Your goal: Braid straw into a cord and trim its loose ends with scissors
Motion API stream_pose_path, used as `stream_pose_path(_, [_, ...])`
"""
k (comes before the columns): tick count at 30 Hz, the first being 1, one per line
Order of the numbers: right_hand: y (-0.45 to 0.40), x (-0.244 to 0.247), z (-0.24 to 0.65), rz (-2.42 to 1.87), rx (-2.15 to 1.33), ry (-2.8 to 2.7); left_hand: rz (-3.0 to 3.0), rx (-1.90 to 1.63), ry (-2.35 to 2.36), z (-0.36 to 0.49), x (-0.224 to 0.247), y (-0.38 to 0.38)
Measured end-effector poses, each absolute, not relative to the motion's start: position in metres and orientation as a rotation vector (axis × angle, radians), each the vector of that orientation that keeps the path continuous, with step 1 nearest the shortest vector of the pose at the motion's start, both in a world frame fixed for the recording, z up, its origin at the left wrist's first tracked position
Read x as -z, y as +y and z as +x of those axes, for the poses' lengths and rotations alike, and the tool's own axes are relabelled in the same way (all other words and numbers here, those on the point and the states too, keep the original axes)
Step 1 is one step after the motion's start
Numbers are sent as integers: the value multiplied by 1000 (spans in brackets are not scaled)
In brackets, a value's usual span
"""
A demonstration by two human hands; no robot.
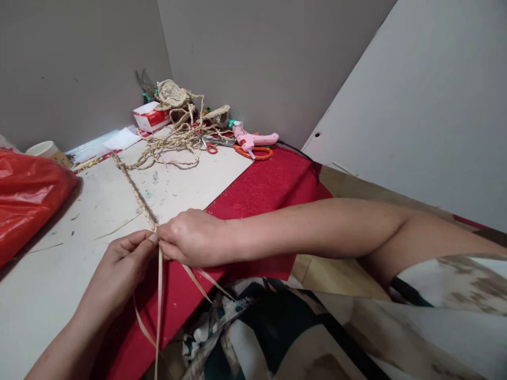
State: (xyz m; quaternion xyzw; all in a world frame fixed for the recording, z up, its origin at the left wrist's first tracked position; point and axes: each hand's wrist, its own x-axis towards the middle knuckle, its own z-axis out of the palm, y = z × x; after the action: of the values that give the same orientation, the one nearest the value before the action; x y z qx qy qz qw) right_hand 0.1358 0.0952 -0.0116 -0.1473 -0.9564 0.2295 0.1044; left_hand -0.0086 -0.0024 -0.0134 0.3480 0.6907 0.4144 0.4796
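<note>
A braided straw cord (pixel 137 192) runs across the white board toward me, its near end pinched between my two hands. My left hand (pixel 129 258) presses thumb and finger on the braid's end. Against it, my right hand (pixel 194 237) is closed around the strands, its fingertips partly hidden. Loose flat straw strands (pixel 159 295) hang below the hands over the red cloth and toward my lap. At the far end, the braid reaches a tangled heap of braided cord (pixel 174 145).
Beyond the braid lie a pink glue gun (pixel 253 140), orange-handled scissors (pixel 257 153), small red-handled scissors (pixel 211 148) and a red-and-white box (pixel 151 117). A red plastic bag (pixel 35 195) and a paper cup (pixel 47 152) stand at left. Grey panels rise behind.
</note>
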Motion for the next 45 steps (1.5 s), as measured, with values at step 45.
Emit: stream_pose_path(45, [135,13,129,-323,-2496,-2232,1053,-1158,1740,0,7,-8])
